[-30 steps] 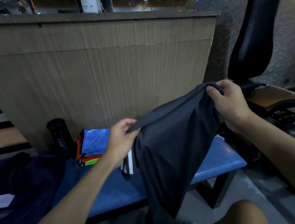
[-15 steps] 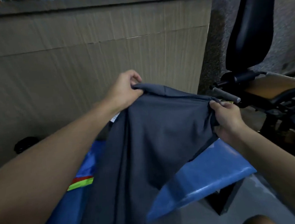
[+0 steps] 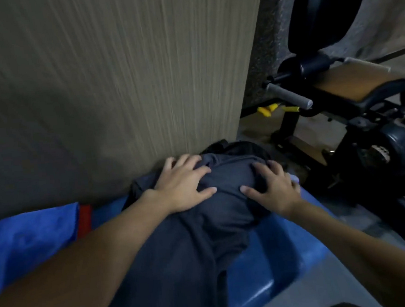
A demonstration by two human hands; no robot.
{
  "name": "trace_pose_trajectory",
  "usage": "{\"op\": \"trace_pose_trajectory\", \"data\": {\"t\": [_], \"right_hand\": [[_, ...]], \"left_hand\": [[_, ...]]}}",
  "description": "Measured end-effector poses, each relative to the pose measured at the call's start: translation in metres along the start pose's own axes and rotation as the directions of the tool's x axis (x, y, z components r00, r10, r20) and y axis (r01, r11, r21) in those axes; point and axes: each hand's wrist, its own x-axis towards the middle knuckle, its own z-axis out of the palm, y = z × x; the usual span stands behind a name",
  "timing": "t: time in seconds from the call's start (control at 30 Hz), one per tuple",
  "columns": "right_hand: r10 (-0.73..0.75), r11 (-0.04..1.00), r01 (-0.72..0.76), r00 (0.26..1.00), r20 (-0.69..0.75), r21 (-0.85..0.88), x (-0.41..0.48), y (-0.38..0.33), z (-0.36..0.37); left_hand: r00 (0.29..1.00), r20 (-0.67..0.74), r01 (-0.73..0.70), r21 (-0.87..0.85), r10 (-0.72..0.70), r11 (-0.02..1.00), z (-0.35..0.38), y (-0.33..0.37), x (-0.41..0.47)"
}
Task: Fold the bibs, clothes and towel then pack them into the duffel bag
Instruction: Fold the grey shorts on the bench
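A dark grey garment (image 3: 226, 185) lies spread over the far end of the blue bench (image 3: 267, 260), its lower part trailing toward me over the front edge. My left hand (image 3: 184, 182) presses flat on its upper left part with fingers spread. On the garment's right side, my right hand (image 3: 273, 188) rests flat as well, fingers spread. A blue towel (image 3: 27, 239) lies at the left on the bench with a red cloth edge (image 3: 85, 220) beside it. The duffel bag is out of view.
A wood-grain panel wall (image 3: 122, 87) rises right behind the bench. A black exercise machine (image 3: 355, 125) with a padded seat and a grey handle stands to the right. A dark bundle (image 3: 235, 148) sits just beyond the garment.
The garment, held up in the air by both hands before, now lies on the bench. Both hands have let go of its edge and press flat on it. The view has tilted downward.
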Motion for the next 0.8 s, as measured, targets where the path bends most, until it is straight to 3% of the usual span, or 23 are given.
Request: {"op": "trace_pose_trajectory", "data": {"t": [0.1,0.23,0.37,0.47,0.6,0.7,0.8], "right_hand": [[-0.029,0.995,0.035,0.998,0.058,-0.092,0.000,0.007,0.013],[-0.110,0.980,0.100,0.993,-0.051,-0.171,-0.012,0.001,0.007],[-0.331,0.936,0.318,0.941,-0.070,-0.151,-0.052,-0.025,0.007],[-0.531,0.845,0.530,0.847,0.006,-0.066,-0.098,-0.052,0.022],[-0.766,0.631,0.774,0.632,0.123,-0.051,-0.163,-0.076,0.063],[-0.792,0.540,0.839,0.534,0.296,-0.068,-0.197,-0.086,0.089],[-0.749,0.467,0.869,0.488,0.449,-0.165,-0.215,-0.091,0.108]], "left_hand": [[0.998,0.043,0.040,-0.024,-0.039,0.999,0.019,0.001,-0.003],[0.992,-0.114,0.038,-0.152,-0.056,0.988,0.015,0.005,-0.019],[0.954,-0.256,0.043,-0.405,-0.158,0.913,0.005,0.012,-0.084],[0.940,-0.270,0.062,-0.461,-0.207,0.885,0.006,0.019,-0.163],[0.900,-0.259,0.250,-0.353,-0.351,0.901,0.030,0.023,-0.285],[0.871,-0.189,0.411,-0.223,-0.453,0.884,0.051,0.034,-0.361],[0.896,-0.008,0.441,-0.098,-0.444,0.892,0.063,0.041,-0.399]]}}
